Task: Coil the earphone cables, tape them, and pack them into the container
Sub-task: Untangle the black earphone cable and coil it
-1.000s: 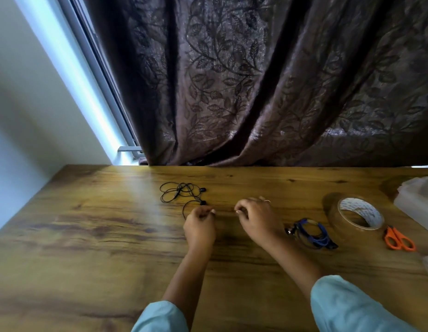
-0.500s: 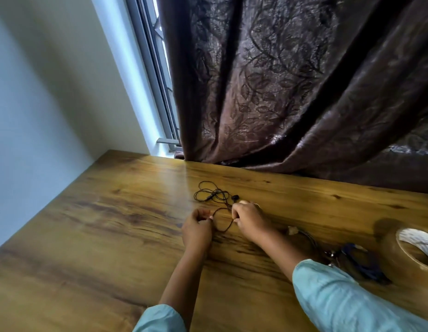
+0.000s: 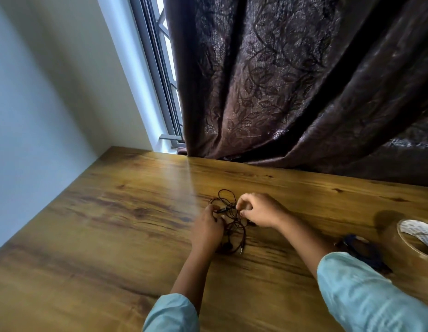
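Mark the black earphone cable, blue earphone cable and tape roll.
Thin black earphone cable (image 3: 233,222): head view, strands at mid-tangle.
Bundled blue earphone cable (image 3: 367,251): head view, middle of bundle.
Translucent round tape roll (image 3: 397,248): head view, outer wall.

My left hand (image 3: 208,230) lies knuckles-up out in front of me, its fingers (image 3: 210,210) curled down onto the earphone cable (image 3: 235,232), with the bare forearm running straight back toward my body. My right hand (image 3: 261,210) sits just beside it, slightly farther out, the wrist angling in from the right. Its thumb and forefinger seem to pinch the same cable, though blur hides the exact contact.
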